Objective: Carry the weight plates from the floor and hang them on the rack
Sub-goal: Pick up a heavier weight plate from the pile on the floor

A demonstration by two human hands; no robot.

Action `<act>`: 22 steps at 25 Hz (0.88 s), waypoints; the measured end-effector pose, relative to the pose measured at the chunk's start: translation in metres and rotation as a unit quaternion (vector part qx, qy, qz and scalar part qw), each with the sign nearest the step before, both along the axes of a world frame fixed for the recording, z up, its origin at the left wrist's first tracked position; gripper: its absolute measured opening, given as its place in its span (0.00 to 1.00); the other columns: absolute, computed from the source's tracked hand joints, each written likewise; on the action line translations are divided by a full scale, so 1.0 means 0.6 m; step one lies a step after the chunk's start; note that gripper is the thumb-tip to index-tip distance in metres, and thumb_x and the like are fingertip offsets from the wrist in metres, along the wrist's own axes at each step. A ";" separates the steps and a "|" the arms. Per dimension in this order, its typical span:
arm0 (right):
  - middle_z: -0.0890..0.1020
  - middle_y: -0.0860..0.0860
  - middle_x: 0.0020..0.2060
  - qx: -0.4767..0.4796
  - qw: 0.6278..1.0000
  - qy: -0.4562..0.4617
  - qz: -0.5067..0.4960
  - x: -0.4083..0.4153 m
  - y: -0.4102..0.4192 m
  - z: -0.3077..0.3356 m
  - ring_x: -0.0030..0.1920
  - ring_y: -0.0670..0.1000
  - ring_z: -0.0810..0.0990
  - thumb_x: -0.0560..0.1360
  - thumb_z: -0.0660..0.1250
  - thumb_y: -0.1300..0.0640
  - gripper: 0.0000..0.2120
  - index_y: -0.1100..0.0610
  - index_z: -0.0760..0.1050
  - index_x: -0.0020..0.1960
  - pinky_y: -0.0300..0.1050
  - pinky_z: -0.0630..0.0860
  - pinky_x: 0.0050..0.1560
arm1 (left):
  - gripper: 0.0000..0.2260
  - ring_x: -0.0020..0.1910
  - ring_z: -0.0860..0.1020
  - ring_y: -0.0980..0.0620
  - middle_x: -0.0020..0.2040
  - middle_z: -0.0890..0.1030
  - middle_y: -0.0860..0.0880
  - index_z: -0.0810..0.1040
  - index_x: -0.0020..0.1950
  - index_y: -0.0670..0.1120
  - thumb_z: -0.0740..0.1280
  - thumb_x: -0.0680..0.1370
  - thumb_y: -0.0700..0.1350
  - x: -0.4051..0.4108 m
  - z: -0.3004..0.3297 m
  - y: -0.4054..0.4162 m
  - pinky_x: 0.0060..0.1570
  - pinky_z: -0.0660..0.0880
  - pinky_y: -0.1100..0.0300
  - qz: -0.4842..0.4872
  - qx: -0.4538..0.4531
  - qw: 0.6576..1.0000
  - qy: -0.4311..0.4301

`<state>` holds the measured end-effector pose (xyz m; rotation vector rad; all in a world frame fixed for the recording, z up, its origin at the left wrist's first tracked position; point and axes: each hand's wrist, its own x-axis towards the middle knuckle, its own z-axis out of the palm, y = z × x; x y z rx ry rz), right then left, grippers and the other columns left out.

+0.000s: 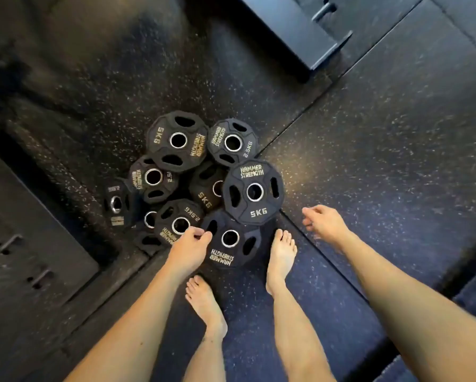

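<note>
Several black Hammer Strength weight plates lie heaped on the speckled rubber floor. A 5 kg plate (254, 192) tops the right side, another 5 kg plate (177, 140) lies at the back, and 2.5 kg plates (232, 142) (179, 223) sit around them. The nearest plate (231, 244) lies by my feet. My left hand (190, 245) is at its left rim beside a grip slot, fingers and thumb curled on the edge. My right hand (323, 220) hangs loosely curled over the bare floor, right of the pile, holding nothing. No rack pegs are in view.
My bare feet (205, 301) (281, 257) stand just in front of the pile, the right toes touching the nearest plate. A dark steel frame base (294, 34) lies at the top. A dark platform with slots (38, 260) runs along the left.
</note>
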<state>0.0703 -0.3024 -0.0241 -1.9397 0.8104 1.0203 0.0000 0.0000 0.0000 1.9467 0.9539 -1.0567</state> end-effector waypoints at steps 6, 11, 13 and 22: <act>0.81 0.53 0.47 -0.047 0.998 -0.010 0.037 0.086 0.002 -0.310 0.47 0.55 0.76 0.79 0.61 0.46 0.16 0.57 0.76 0.59 0.50 0.73 0.50 | 0.22 0.56 0.75 0.49 0.49 0.77 0.57 0.68 0.71 0.50 0.63 0.80 0.58 0.070 -0.267 -0.051 0.52 0.68 0.54 0.030 -0.006 0.999 -0.026; 0.79 0.57 0.58 -0.079 0.992 -0.012 0.098 0.095 0.017 -0.463 0.56 0.57 0.77 0.77 0.65 0.47 0.22 0.60 0.70 0.65 0.47 0.69 0.49 | 0.20 0.53 0.75 0.49 0.59 0.76 0.50 0.72 0.65 0.47 0.67 0.77 0.55 0.091 -0.397 -0.095 0.49 0.69 0.55 0.061 0.071 0.991 -0.094; 0.78 0.57 0.58 -0.088 0.988 -0.031 0.124 0.095 0.028 -0.491 0.55 0.58 0.76 0.77 0.67 0.46 0.23 0.60 0.70 0.63 0.47 0.67 0.47 | 0.19 0.54 0.77 0.45 0.58 0.76 0.48 0.74 0.61 0.46 0.68 0.76 0.57 0.095 -0.418 -0.104 0.48 0.72 0.52 0.048 0.123 0.986 -0.105; 0.76 0.54 0.44 -0.084 0.984 -0.089 0.132 0.061 0.036 -0.428 0.42 0.57 0.73 0.76 0.66 0.53 0.13 0.58 0.63 0.47 0.49 0.66 0.40 | 0.09 0.48 0.79 0.47 0.45 0.79 0.54 0.74 0.51 0.49 0.68 0.72 0.41 0.102 -0.393 -0.086 0.44 0.72 0.55 0.146 0.072 0.977 -0.139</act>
